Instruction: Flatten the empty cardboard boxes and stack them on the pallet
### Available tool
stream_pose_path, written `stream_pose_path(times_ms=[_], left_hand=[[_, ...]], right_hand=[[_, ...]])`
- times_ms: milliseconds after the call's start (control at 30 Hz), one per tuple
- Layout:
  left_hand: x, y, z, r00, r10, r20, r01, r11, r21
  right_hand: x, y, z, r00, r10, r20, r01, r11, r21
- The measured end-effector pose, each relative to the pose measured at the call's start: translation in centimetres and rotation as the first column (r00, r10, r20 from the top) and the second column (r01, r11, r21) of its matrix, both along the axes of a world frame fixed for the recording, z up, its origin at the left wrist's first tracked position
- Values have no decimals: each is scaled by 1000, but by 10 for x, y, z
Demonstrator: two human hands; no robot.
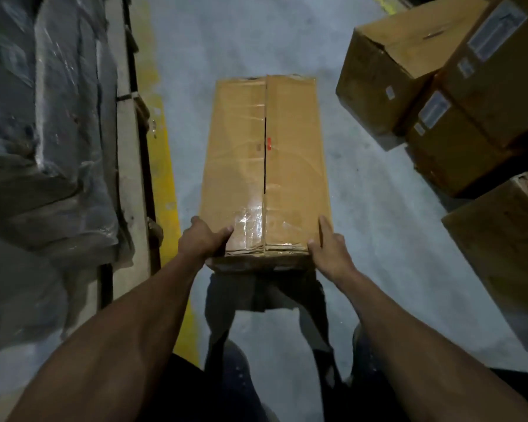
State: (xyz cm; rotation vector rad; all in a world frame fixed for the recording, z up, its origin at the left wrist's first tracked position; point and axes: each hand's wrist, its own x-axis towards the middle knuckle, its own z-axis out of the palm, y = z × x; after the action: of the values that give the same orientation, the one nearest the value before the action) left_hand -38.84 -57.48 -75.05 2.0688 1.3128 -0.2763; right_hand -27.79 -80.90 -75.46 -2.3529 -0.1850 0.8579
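A long brown cardboard box (265,166) is held out in front of me above the grey floor, its top flaps closed with a dark slit and torn clear tape along the middle seam. My left hand (203,239) grips its near left corner, thumb on top. My right hand (329,243) holds the near right corner, fingers along the side edge. The box's underside is hidden.
Several closed cardboard boxes (409,74) with white labels are piled at the right. A wooden pallet (128,166) carrying a plastic-wrapped load (43,117) runs along the left, beside a yellow floor line (162,159). My legs and the box's shadow lie below.
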Motion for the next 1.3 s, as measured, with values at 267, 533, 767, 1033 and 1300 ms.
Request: stream_pose_path(times_ms=[267,533,767,1033,1300], left_hand=[[-11,-21,5,992,-69,-108,74,996,42],[-52,-81,15,979,-139,-152,128,988,-82],[-79,-105,22,975,-150,-167,133,985,-106],[-61,-104,16,865,-495,-79,501,844,190],[27,-82,7,224,-961,-162,898,139,419]], right_hand=[[-15,-15,11,998,-61,32,64,995,-82],[-57,-62,36,978,-194,-74,178,966,-189],[-94,-82,46,967,-234,-103,199,942,-269],[-67,-66,40,988,53,143,-12,962,-271],[-13,-38,-1,971,132,201,-67,951,-302]])
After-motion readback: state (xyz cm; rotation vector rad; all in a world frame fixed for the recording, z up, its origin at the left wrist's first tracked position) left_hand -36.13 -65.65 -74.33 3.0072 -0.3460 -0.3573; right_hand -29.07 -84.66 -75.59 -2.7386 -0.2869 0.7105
